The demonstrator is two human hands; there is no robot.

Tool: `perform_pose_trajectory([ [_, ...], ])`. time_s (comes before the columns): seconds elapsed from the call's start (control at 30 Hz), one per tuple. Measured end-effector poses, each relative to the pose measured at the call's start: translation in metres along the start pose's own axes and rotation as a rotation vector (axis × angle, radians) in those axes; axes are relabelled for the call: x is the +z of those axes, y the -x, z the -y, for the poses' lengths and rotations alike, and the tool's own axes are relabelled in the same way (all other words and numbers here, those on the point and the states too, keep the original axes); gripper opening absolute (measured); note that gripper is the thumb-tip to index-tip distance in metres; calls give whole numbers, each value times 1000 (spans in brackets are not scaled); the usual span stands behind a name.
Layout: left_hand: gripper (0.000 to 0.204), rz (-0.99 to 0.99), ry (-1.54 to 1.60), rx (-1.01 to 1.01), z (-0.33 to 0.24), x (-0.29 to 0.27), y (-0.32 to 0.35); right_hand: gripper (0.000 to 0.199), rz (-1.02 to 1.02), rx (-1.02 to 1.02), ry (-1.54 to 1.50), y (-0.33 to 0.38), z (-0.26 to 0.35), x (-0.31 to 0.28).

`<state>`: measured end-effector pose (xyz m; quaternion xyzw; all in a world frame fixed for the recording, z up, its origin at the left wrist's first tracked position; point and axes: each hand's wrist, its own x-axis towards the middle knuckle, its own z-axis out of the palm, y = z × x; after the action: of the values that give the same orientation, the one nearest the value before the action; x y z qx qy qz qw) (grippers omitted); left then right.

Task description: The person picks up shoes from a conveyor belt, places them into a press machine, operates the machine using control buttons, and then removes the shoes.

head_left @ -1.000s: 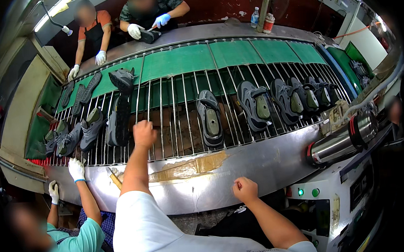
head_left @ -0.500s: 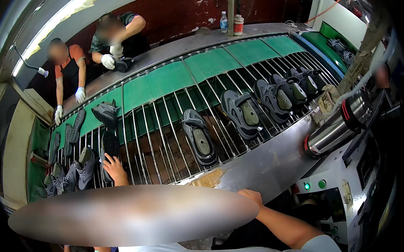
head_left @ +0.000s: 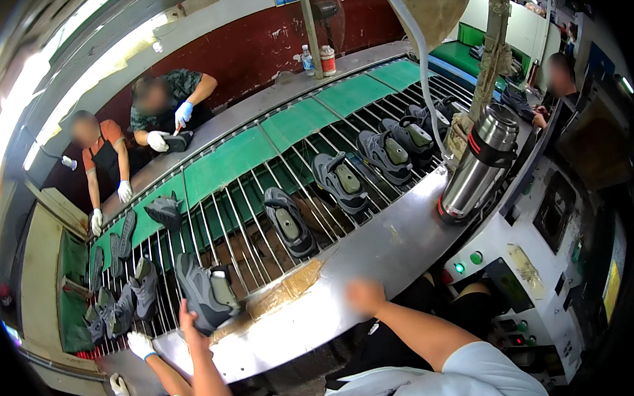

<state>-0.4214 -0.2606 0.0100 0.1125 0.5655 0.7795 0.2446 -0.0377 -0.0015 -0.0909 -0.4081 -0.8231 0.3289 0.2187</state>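
The shoe [head_left: 206,292] by the left hand [head_left: 190,326] is dark grey. Past it, the belt [head_left: 229,159] is green. The surface [head_left: 377,256] under the right hand [head_left: 365,294] is shiny silver with a brown patch [head_left: 282,294].

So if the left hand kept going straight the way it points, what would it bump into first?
Most likely the grey shoe on the conveyor rods. The left hand is right at its near edge, fingers pointing up toward it; whether they already touch is hard to tell.

A steel flask [head_left: 479,166] stands on the metal ledge [head_left: 377,256] at right. Dark sandals [head_left: 341,182] lie along the roller conveyor [head_left: 273,179]. Two bottles [head_left: 318,59] stand far across, and two gloved workers [head_left: 148,121] stand far left.
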Motion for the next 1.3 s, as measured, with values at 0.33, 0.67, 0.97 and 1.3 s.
perform_pose_trajectory([
  [0.33,81,483,864,-580,81,174,204,76,607,435,-1258,32,34,-97],
  [0.67,41,1585,-310,-159,100,347,219,67,-249,-271,-1995,122,46,-243],
  [0.97,17,1690,-1413,741,153,346,188,82,-1176,449,-1034,216,-72,-420],
  [1.3,15,1001,-1581,1257,308,257,103,108,-1075,1057,197,145,-177,-604],
])
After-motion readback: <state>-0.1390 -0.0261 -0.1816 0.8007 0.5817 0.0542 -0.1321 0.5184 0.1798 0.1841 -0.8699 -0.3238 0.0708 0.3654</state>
